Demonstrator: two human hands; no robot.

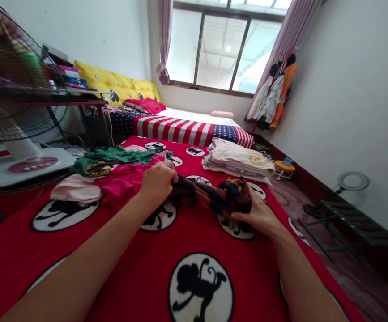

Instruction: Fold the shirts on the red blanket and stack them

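Between my hands a bunched orange-brown and navy garment stretches low over the red monkey-print blanket. My left hand is closed on its narrow left end, fingers curled in. The thicker right end sits in my right hand, with the thumb in front and the other fingers mostly hidden behind the cloth. What sort of garment it is cannot be made out. Just left of my left hand lie a bright pink garment, a pale pink cloth and a green garment. Beyond my right hand is a folded clothes stack.
An electric fan stands at the left, beside a desk. At the back is a bed with a striped cover under the window. Clothes hang on the right wall. An orange stool and a green folding rack stand at right.
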